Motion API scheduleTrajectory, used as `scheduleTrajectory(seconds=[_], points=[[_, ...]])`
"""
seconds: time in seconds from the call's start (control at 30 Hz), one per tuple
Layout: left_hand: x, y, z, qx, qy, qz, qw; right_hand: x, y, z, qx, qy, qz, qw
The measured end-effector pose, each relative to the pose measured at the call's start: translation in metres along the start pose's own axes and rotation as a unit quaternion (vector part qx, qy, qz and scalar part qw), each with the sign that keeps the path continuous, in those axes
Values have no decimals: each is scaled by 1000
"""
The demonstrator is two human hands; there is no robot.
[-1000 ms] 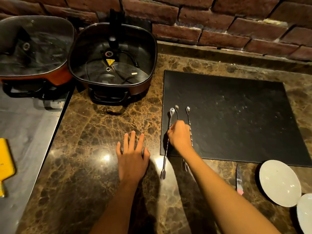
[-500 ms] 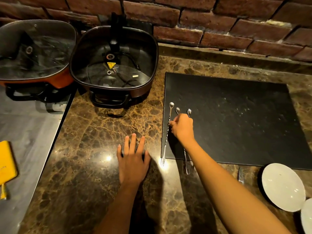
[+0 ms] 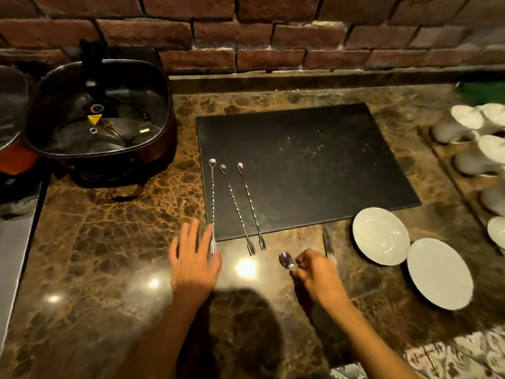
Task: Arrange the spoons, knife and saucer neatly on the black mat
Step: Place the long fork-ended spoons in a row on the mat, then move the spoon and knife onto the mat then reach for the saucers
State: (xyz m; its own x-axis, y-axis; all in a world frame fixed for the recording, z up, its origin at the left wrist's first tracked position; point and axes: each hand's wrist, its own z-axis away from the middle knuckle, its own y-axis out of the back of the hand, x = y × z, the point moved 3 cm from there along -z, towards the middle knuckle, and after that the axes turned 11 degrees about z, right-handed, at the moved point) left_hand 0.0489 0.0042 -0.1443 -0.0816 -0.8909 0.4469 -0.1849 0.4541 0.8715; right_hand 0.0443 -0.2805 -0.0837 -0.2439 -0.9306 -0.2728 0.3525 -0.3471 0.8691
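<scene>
A black mat (image 3: 314, 165) lies on the brown marble counter. Three long twisted bar spoons (image 3: 235, 203) lie side by side along its left edge, bowls pointing away, forked ends hanging past the front edge. My right hand (image 3: 318, 274) is closed on a small teaspoon (image 3: 286, 260) just in front of the mat. A knife (image 3: 327, 240) lies on the counter beside that hand, partly hidden by it. Two white saucers (image 3: 380, 236) (image 3: 439, 272) sit to the right of the knife. My left hand (image 3: 192, 258) hovers open, fingers spread, by the leftmost bar spoon's forked end.
A dark square electric pot (image 3: 101, 116) stands at the back left, with a second orange-based pot (image 3: 11, 127) beyond it. White cups and saucers (image 3: 475, 138) crowd a tray at the right edge. A brick wall (image 3: 259, 36) backs the counter.
My right hand has left the bar spoons and pulled back to the front of the mat, now gripping a teaspoon. The view has shifted right, bringing the cups into sight.
</scene>
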Motion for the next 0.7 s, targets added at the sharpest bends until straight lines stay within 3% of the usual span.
scheduleTrajectory(seconds=[0.07,0.17,0.23,0.4,0.7], points=[[44,-16,21,6,-132,43,990,1,-6,11,21,33,82,996],[99,-41,52,-152,-230,65,959,3,-11,20,35,59,111,991],[113,-52,59,-242,-239,32,940,4,-12,23,43,51,106,992],[115,-54,55,-306,-214,-3,928,11,-12,20,43,35,86,995],[119,-47,53,-318,-225,-29,921,-28,36,-65,81,6,-26,996]])
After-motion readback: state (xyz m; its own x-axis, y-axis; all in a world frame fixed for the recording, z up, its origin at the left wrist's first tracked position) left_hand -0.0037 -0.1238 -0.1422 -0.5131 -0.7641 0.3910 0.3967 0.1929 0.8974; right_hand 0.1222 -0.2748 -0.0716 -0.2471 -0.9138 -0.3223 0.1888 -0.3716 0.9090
